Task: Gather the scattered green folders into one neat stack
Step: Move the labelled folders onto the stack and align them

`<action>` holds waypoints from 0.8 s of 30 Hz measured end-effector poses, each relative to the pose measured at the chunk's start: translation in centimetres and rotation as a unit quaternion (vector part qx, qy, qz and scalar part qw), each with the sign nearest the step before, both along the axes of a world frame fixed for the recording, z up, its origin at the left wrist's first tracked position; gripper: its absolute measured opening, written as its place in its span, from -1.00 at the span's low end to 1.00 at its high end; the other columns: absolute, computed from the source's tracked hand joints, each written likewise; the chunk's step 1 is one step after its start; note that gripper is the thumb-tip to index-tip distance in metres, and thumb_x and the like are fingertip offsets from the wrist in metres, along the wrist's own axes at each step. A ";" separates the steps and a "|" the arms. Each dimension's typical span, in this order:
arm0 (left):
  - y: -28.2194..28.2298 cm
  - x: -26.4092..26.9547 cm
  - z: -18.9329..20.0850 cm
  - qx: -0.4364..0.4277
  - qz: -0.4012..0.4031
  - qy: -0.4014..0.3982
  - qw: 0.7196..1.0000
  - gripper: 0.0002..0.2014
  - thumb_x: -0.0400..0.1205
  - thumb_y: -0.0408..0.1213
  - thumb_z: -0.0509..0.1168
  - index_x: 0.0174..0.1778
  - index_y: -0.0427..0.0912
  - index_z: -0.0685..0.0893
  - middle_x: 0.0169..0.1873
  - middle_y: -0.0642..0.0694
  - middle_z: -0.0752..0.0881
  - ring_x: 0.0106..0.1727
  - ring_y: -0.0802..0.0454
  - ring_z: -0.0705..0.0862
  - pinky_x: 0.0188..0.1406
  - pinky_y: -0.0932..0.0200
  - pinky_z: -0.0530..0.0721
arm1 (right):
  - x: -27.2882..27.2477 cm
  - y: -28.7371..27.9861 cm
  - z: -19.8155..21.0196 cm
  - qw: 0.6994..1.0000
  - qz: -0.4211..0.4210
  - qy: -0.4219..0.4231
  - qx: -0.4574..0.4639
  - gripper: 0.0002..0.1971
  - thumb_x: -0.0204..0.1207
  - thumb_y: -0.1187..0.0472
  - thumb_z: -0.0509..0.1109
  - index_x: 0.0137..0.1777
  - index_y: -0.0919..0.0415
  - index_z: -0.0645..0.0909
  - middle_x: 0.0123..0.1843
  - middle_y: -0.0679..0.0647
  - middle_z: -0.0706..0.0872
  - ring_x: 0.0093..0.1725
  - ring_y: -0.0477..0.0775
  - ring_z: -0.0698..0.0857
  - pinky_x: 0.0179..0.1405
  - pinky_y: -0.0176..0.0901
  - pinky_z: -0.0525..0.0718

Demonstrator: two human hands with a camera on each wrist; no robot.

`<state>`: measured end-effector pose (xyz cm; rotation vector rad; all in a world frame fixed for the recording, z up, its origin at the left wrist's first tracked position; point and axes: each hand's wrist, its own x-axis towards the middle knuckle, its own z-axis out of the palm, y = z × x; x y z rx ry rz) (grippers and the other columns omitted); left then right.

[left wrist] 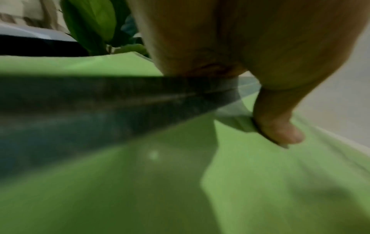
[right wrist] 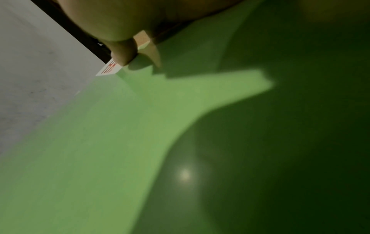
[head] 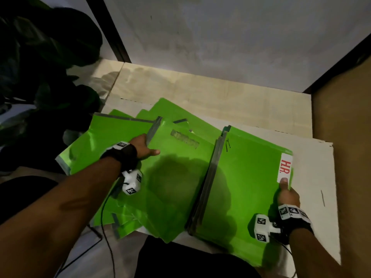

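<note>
Several green folders lie fanned across a white board [head: 315, 157]. On the right is a stack of folders [head: 247, 177] with grey spines and a white "HR." label [head: 285, 165]. My right hand [head: 286, 187] pinches that stack's right edge, with the thumb [right wrist: 122, 52] on top beside the label [right wrist: 109, 69]. On the left, my left hand [head: 147, 145] grips the grey spine [head: 153, 129] of a tilted folder [head: 112, 143]. Its thumb [left wrist: 278, 128] lies on the green cover, and the fingers are hidden beneath. More folders [head: 174, 187] overlap loosely in the middle.
Dark plant leaves [head: 50, 47] crowd the left side. A grey wall [head: 220, 37] stands behind the pale table [head: 200, 93], and a brown panel [head: 351, 137] closes the right. A black cable [head: 106, 227] hangs off the near edge.
</note>
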<state>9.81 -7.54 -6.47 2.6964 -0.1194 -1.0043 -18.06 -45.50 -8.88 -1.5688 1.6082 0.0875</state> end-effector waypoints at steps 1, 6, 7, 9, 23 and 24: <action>-0.6 0.3 0.3 -0.006 -0.018 -0.011 1.000 -0.33 0.46 0.07 0.48 0.38 -0.24 0.48 0.18 -0.26 0.65 0.12 -0.21 0.63 -0.02 0.08 0.55 | 0.1 0.0 0.1 1.000 -0.002 -0.002 0.000 -0.37 0.68 -0.15 0.09 0.33 0.46 0.54 0.22 0.52 0.62 -0.08 0.30 0.53 -0.09 -0.06 0.41; 0.0 6.3 2.5 -0.010 0.005 -0.088 0.996 -0.38 0.47 -0.07 0.51 0.40 -0.24 0.51 0.26 -0.33 0.66 0.22 -0.29 0.66 0.19 -0.04 0.62 | 0.1 -0.3 -0.4 1.000 -0.005 0.001 -0.006 -0.36 0.67 -0.18 0.09 0.29 0.44 0.57 0.16 0.50 0.64 -0.08 0.29 0.54 -0.05 -0.02 0.48; 0.4 7.2 2.8 0.038 -0.025 -0.072 0.996 -0.37 0.45 -0.01 0.51 0.37 -0.23 0.52 0.24 -0.33 0.66 0.19 -0.29 0.67 0.18 -0.06 0.64 | 0.1 -0.3 -0.6 1.000 -0.002 0.004 -0.009 -0.34 0.65 -0.21 0.08 0.28 0.43 0.59 0.15 0.50 0.65 -0.07 0.31 0.56 -0.01 0.02 0.52; 1.3 7.9 2.6 0.156 -0.114 -0.067 0.979 -0.33 0.38 0.16 0.50 0.25 -0.23 0.56 0.20 -0.31 0.58 0.16 -0.30 0.61 0.18 -0.11 0.62 | 0.0 -0.3 -0.9 1.000 -0.001 0.007 -0.012 -0.33 0.64 -0.23 0.08 0.26 0.41 0.61 0.06 0.45 0.65 -0.07 0.33 0.59 0.01 0.05 0.55; 1.3 9.2 2.5 0.256 -0.199 -0.115 0.939 -0.31 0.25 0.26 0.54 0.10 -0.17 0.56 0.12 -0.23 0.55 0.27 -0.25 0.51 0.21 -0.12 0.50 | 0.1 -0.8 -1.2 1.000 -0.002 0.000 -0.002 -0.41 0.67 -0.18 0.09 0.26 0.38 0.60 0.04 0.40 0.63 -0.07 0.29 0.54 -0.04 -0.04 0.46; 1.2 9.7 3.5 0.252 -0.202 -0.097 0.941 -0.36 0.28 0.23 0.54 0.06 -0.18 0.58 0.08 -0.24 0.62 0.19 -0.23 0.58 0.09 -0.03 0.54 | 0.2 -0.8 -1.2 1.000 -0.002 -0.002 0.000 -0.41 0.67 -0.17 0.09 0.26 0.38 0.60 0.03 0.38 0.62 -0.07 0.28 0.54 -0.05 -0.06 0.44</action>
